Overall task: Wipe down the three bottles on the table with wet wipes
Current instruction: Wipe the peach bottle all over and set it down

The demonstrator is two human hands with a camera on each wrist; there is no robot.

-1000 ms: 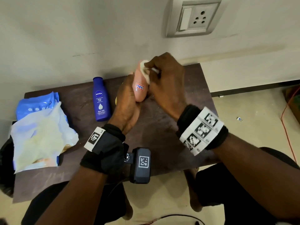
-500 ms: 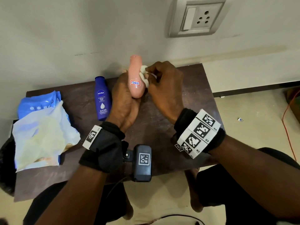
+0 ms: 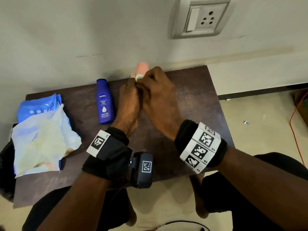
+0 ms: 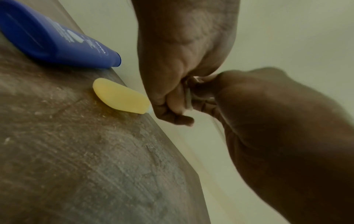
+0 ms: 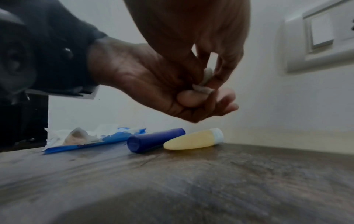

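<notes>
Head view: the left hand (image 3: 129,104) grips the pink bottle (image 3: 142,68) upright, its top poking above both fists; the right hand (image 3: 158,99), touching it, pinches the wipe (image 3: 138,77) against its side, nearer the top.

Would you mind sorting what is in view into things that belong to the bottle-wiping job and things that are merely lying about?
Belongs to the job:
pink bottle, gripped by the left hand
wet wipe, pinched by the right hand
blue bottle
yellow bottle
wipes pack

Just lying about:
wall socket
orange cable
paper scrap
</notes>
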